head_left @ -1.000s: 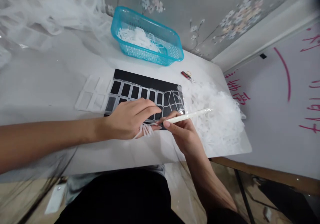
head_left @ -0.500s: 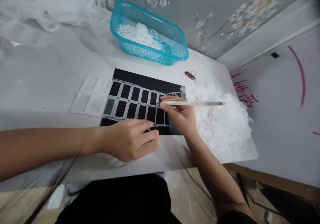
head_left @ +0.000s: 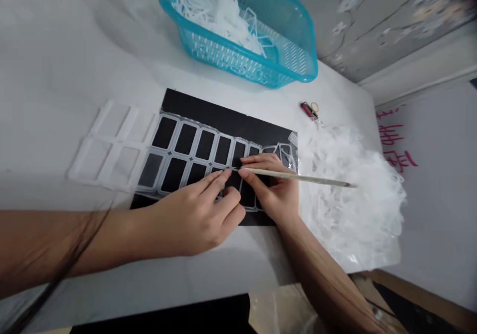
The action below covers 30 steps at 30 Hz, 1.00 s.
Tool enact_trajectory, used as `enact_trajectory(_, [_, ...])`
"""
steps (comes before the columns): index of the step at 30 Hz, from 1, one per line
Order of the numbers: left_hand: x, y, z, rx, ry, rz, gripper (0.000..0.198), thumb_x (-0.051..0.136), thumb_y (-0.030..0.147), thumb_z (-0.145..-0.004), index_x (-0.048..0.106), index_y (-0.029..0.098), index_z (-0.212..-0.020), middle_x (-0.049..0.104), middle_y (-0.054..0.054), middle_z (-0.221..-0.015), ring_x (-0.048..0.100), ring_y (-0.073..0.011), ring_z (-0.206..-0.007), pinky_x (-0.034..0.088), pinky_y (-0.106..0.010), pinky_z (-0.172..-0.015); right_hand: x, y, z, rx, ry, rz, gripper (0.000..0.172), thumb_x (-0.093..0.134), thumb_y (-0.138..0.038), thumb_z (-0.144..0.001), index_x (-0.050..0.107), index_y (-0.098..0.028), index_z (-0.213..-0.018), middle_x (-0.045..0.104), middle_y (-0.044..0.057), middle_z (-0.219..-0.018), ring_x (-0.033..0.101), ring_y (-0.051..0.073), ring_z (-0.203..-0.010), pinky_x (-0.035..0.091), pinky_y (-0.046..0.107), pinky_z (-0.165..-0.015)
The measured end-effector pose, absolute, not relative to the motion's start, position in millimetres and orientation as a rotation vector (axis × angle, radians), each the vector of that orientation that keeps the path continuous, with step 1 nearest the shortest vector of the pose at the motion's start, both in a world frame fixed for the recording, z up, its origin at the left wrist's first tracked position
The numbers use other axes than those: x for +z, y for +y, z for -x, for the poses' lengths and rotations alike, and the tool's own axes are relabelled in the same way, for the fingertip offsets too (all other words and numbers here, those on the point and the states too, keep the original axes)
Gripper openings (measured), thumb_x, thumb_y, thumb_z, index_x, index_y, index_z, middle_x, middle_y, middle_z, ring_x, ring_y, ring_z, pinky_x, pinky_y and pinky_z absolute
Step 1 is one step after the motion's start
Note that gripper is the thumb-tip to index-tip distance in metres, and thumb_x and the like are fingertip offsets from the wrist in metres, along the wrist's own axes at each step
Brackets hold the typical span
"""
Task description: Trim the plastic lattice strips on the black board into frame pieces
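A clear plastic strip (head_left: 170,153) with two rows of rounded rectangular frames lies across a black sheet (head_left: 208,118), its left end on the white table. My right hand (head_left: 274,190) grips a slim pale pen-like tool (head_left: 309,178) between thumb and fingers. The tool's narrow end points left at the middle of the strip; its tip is too small to make out. My left hand (head_left: 203,209) rests over the strip's near row, two fingertips pressing on it close to the tool tip. Thumb and index finger are curled together; anything between them is hidden.
A blue plastic basket (head_left: 238,45) holding white plastic scraps stands behind the sheet. On the right is a large heap of clear plastic pieces (head_left: 350,195). A small red item with a ring (head_left: 309,111) lies near the back. A white board (head_left: 436,175) adjoins the table's right side.
My left fingertips have moved up onto the strip, closer to the tool tip, and curled more. My right hand still holds the tool, now slanting down to the right. The view has moved closer.
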<state>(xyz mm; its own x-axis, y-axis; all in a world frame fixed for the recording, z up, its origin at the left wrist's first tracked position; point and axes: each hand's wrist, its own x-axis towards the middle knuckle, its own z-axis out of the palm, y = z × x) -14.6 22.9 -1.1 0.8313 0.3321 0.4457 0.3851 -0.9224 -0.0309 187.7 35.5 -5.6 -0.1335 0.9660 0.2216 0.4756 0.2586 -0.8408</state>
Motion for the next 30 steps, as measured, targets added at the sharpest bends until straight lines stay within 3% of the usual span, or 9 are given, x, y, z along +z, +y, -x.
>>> enact_trajectory(8, [-3.3,25.1,13.4,-0.66,-0.654,2.912,0.022,0.047,0.017,-0.091,0.068,0.02,-0.088,0.066,-0.006,-0.089,0.064,-0.0264,-0.106,0.058,-0.04,-0.097,-4.0,35.8,-186.6,0.749,-1.796,1.333,0.015,0.075,-0.014,-0.08,0.075,-0.029,-0.084,0.078,-0.001,-0.093,0.069,0.021,-0.09,0.053,0.045,-0.087])
enact_trajectory(17, [-3.8,25.0,13.2,-0.68,-0.716,3.001,0.02,0.048,0.016,-0.092,0.067,0.019,-0.092,0.064,-0.006,-0.092,0.061,-0.0252,-0.11,0.056,-0.04,-0.099,-1.8,36.5,-186.8,0.665,-1.882,1.312,0.013,0.075,-0.012,-0.079,0.073,-0.025,-0.082,0.078,0.001,-0.092,0.069,0.02,-0.087,0.05,0.044,-0.091])
enact_trajectory(30, [-3.7,24.5,11.5,-0.568,-0.662,2.85,0.014,0.049,0.019,-0.093,0.062,0.015,-0.092,0.066,-0.006,-0.089,0.068,-0.0242,-0.101,0.056,-0.038,-0.098,2.2,34.8,-191.0,0.496,-2.044,1.286,0.016,0.07,-0.012,-0.082,0.072,-0.027,-0.085,0.078,0.001,-0.095,0.061,0.025,-0.095,0.051,0.047,-0.083])
